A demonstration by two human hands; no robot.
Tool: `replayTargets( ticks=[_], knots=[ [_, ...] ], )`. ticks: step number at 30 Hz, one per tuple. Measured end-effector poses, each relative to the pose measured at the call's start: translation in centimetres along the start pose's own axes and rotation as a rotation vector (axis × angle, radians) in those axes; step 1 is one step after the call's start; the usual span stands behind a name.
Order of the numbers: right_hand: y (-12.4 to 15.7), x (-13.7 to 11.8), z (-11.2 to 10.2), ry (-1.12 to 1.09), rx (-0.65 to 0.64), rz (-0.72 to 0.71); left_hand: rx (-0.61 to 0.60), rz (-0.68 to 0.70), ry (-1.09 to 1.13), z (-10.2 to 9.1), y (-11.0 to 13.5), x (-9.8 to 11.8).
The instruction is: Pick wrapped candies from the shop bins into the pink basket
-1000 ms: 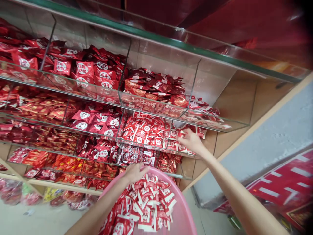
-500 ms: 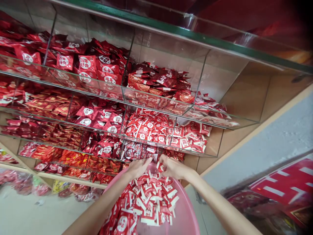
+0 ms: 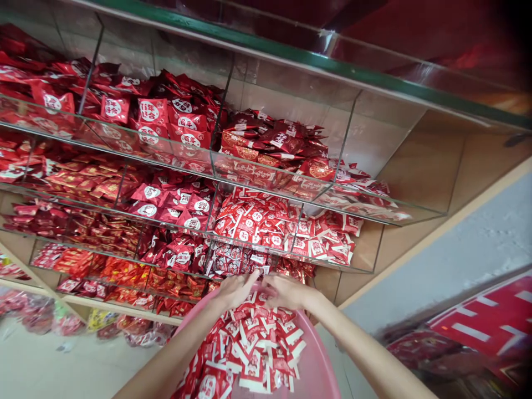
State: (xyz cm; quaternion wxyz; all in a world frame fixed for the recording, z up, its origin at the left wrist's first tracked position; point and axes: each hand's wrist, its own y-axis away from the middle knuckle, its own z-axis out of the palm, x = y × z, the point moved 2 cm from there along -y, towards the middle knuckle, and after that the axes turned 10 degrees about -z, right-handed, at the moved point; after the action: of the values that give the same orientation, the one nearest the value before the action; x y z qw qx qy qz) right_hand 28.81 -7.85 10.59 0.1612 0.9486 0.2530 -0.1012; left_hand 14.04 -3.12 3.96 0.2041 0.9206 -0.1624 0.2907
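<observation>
Left hand [image 3: 236,292] lies at the far rim of the basin [image 3: 319,354], probably steadying it; I can't tell if it grips. Right hand [image 3: 288,291] curls beside it, grasp hidden from me. Packets [image 3: 260,343] heap just below the fingers, basin wall keeping them in

A bare left hand [image 3: 238,289] is at the far rim of a round pink plastic tub [image 3: 320,360]. A bare right hand [image 3: 287,291] is near it, over the tub, fingers bent down. Small red-and-white packets [image 3: 253,346] lie in the tub. Behind are clear glass shelves [image 3: 353,69] with piles of shiny red bags [image 3: 152,111]. A grey wall [image 3: 469,238] is on the right.
</observation>
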Motion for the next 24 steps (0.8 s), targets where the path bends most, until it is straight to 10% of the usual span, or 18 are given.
replayTargets(
  ticks=[7,12,24],
  knots=[
    [5.7,2.1,-8.0,-0.268,0.034,0.117,0.012,-0.027,0.02,0.0,-0.3,0.1],
    [6.1,5.2,-12.9,0.221,0.508,0.45,0.028,-0.003,0.026,-0.1,-0.2,0.1],
    [2.1,7.9,-14.2,0.285,0.655,0.812,0.019,-0.005,0.036,0.0,0.0,0.0]
  ],
)
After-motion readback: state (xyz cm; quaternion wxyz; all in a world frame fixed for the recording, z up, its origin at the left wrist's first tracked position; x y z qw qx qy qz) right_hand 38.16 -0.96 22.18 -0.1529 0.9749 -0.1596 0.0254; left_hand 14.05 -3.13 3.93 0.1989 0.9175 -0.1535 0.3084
